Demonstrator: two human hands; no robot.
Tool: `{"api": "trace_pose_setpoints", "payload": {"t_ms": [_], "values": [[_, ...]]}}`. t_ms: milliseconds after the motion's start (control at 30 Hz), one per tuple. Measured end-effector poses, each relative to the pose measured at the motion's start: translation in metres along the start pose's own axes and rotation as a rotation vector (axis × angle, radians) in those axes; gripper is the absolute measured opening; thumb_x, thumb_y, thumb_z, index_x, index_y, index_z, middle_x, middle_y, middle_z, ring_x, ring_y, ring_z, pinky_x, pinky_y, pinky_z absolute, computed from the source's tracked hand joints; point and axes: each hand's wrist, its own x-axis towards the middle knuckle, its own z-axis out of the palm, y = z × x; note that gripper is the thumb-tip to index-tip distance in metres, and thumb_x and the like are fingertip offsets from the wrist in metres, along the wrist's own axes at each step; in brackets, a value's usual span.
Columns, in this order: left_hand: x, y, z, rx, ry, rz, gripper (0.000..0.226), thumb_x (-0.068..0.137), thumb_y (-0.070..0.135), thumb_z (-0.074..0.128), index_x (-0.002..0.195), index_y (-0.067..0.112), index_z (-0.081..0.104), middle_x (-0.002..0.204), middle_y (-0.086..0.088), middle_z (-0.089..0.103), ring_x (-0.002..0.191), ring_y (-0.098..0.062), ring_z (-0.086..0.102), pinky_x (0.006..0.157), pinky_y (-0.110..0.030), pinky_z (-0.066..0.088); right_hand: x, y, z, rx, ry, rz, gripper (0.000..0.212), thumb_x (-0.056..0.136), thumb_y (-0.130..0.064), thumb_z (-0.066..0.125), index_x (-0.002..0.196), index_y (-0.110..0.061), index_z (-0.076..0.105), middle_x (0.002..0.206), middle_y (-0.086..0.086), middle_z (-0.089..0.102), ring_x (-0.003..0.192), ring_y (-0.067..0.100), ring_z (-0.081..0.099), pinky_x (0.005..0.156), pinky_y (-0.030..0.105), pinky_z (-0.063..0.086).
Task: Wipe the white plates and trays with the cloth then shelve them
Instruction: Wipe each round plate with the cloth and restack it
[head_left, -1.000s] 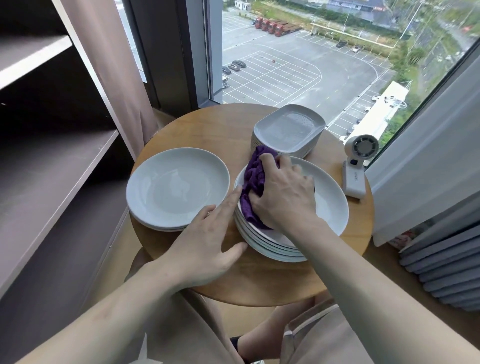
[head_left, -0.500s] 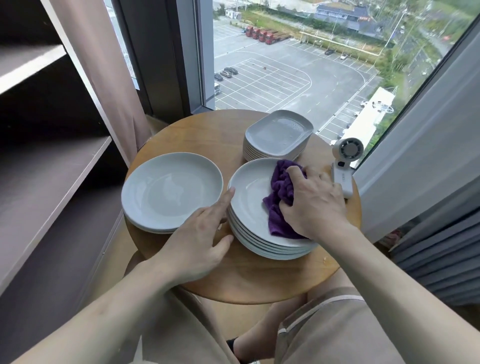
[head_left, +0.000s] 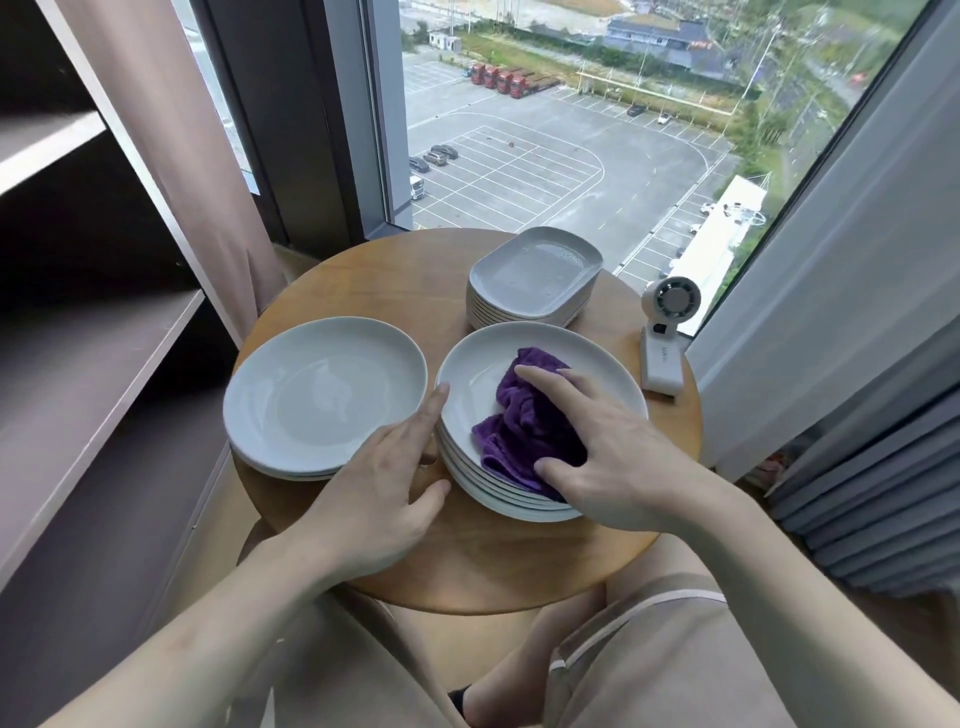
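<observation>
1. On the round table (head_left: 467, 566), your plate stack (head_left: 498, 500) sits right, a second stack (head_left: 322, 395) left, trays (head_left: 535, 275) behind.
2. Your right hand (head_left: 613, 447), fingers spread, presses the cloth (head_left: 519, 421) into the top plate (head_left: 467, 374).
3. Your left hand (head_left: 384, 483), fingers straight, touches that stack's rim.
4. Fan (head_left: 665, 338) lettering: unreadable.

On the desk (head_left: 467, 561), the low plate stack (head_left: 322, 400) sits at 9 o'clock, the tall plate stack (head_left: 483, 364) just beside it near centre, the trays (head_left: 535, 275) behind at 12 o'clock and a fan (head_left: 662, 343) at 3 o'clock. The cloth (head_left: 519, 415) lies in the tall stack's top plate under the right hand (head_left: 618, 457); shelves (head_left: 78, 374) stand beyond 9 o'clock.
</observation>
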Motion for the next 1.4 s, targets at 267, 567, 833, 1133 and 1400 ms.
{"api": "trace_pose_setpoints", "payload": {"t_ms": [267,567,833,1133,1400], "values": [[0.0,0.0,0.002,0.0,0.013,0.008,0.097,0.096,0.033,0.063,0.154,0.057,-0.012,0.133,0.028,0.04,0.122,0.002,0.04,0.104,-0.016,0.026,0.035,-0.006,0.009,-0.125,0.154,-0.049,0.097,0.073,-0.079,0.067,0.153,-0.046,0.025,0.144,-0.014,0.046,0.128,0.018,0.047,0.101,0.031,0.039],[-0.003,0.006,-0.001,-0.014,0.024,0.015,0.097,0.095,0.031,0.062,0.156,0.053,-0.011,0.131,0.009,0.053,0.117,-0.008,0.044,0.103,-0.022,0.033,0.093,-0.014,0.03,-0.26,0.353,0.119,0.081,0.066,-0.08,0.059,0.132,-0.036,0.046,0.158,0.006,0.023,0.149,0.035,0.014,0.117,0.059,0.018],[-0.002,0.004,-0.003,-0.028,0.021,-0.004,0.094,0.095,0.031,0.06,0.154,0.058,-0.008,0.125,0.012,0.054,0.112,-0.005,0.049,0.102,-0.025,0.037,0.098,0.002,0.028,-0.35,0.473,0.203,0.067,0.077,-0.065,0.063,0.134,-0.036,0.044,0.14,0.008,0.042,0.13,0.039,0.041,0.103,0.057,0.031],[-0.001,0.003,-0.004,-0.025,0.029,-0.02,0.094,0.096,0.031,0.061,0.153,0.059,-0.008,0.128,0.018,0.051,0.113,-0.003,0.045,0.101,-0.022,0.032,0.056,0.01,0.018,-0.491,0.389,0.334,0.065,0.086,-0.073,0.046,0.136,-0.031,0.042,0.135,0.01,0.048,0.126,0.036,0.043,0.102,0.057,0.03],[0.002,0.002,-0.003,-0.009,0.006,-0.025,0.092,0.096,0.03,0.06,0.156,0.054,-0.006,0.104,0.034,0.043,0.11,0.008,0.039,0.094,-0.019,0.029,0.003,-0.002,0.0,-0.372,0.248,0.311,0.087,0.08,-0.084,0.016,0.155,-0.041,0.017,0.138,0.004,0.054,0.128,0.03,0.048,0.11,0.056,0.027]]}}
